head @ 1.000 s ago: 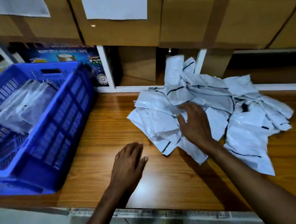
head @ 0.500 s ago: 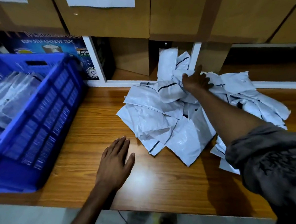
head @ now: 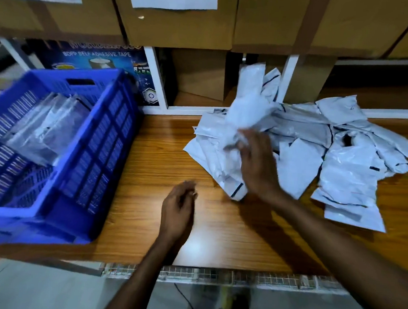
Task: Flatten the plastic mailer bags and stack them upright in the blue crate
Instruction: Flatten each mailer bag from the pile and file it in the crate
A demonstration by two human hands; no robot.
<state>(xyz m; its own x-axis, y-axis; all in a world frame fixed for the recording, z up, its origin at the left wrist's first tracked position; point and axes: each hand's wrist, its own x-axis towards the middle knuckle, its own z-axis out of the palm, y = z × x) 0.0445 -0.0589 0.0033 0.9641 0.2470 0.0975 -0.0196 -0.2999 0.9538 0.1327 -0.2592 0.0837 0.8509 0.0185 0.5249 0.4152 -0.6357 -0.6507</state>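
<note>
Your right hand [head: 257,164] is gripping one crumpled white mailer bag [head: 246,109]. Its fingers are curling round the bag's lower end, and the rest is rising above the pile of mailer bags [head: 345,167] lying on the wooden table [head: 149,165]. Your left hand [head: 178,210] is hanging over the table near its front edge, blurred, fingers loosely bent and holding nothing. Left of it the blue crate [head: 98,148] is sitting on the table, with flattened bags [head: 44,130] leaning inside.
</note>
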